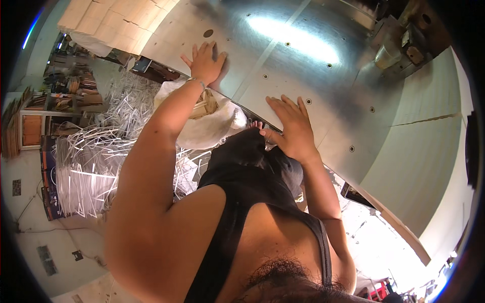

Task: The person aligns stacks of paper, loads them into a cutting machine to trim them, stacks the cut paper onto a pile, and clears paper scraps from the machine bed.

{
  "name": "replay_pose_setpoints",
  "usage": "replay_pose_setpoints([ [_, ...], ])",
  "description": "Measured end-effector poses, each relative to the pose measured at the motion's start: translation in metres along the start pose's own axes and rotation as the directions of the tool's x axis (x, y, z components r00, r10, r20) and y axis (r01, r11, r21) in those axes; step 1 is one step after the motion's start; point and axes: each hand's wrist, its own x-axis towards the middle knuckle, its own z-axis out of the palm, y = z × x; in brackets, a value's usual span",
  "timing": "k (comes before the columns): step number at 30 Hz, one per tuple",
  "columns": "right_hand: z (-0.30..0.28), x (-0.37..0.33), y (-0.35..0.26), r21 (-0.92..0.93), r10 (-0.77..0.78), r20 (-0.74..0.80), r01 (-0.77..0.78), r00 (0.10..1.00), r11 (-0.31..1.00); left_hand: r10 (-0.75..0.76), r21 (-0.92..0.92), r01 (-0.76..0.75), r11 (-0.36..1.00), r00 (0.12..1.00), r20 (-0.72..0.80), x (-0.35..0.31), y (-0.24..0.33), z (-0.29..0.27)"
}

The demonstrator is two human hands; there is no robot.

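Observation:
My left hand [206,64] lies on the bare metal tabletop [283,65], near its front edge, with the fingers spread and nothing in them. Farther right, my right hand [294,129] rests at the same edge, its fingers stretched over the metal and its thumb toward my body. Several small round holes dot the tabletop, and a bright light reflects off its far part. Just beyond my left hand stands a thick stack of cream paper [116,22]. To the right of my right hand is a tall pale paper stack [424,151].
A white sack [207,129] with scraps inside stands below the table edge. Heaps of white paper strips [91,171] cover the floor at left. At the far right, a clear plastic cup [388,54] sits beside dark machine parts [417,38]. Shelves [45,113] hold stacked boards.

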Motion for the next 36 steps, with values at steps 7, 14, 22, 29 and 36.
replay_pose_setpoints([
  [7,-0.001,0.008,-0.002,-0.011,0.032,0.029,-0.032,0.999,0.999,-0.010,-0.069,0.010,0.998,1.000,0.013,0.001,0.001,-0.001],
  [14,-0.002,0.013,-0.005,-0.065,0.023,0.091,-0.017,0.996,0.998,0.059,-0.084,-0.061,0.995,0.998,-0.027,-0.007,-0.013,0.008],
  [22,-0.005,0.029,-0.023,-0.289,0.194,0.134,-0.149,0.972,0.946,0.267,-0.245,-0.240,0.939,0.960,0.082,-0.011,0.004,-0.015],
  [29,0.011,0.054,-0.032,-0.449,0.350,0.150,-0.252,0.925,0.857,0.439,-0.394,-0.381,0.837,0.896,0.065,-0.011,-0.015,-0.026],
  [36,0.020,0.053,-0.028,-0.494,0.350,0.067,-0.273,0.935,0.825,0.540,-0.563,-0.430,0.706,0.841,0.035,-0.005,-0.025,-0.028],
])
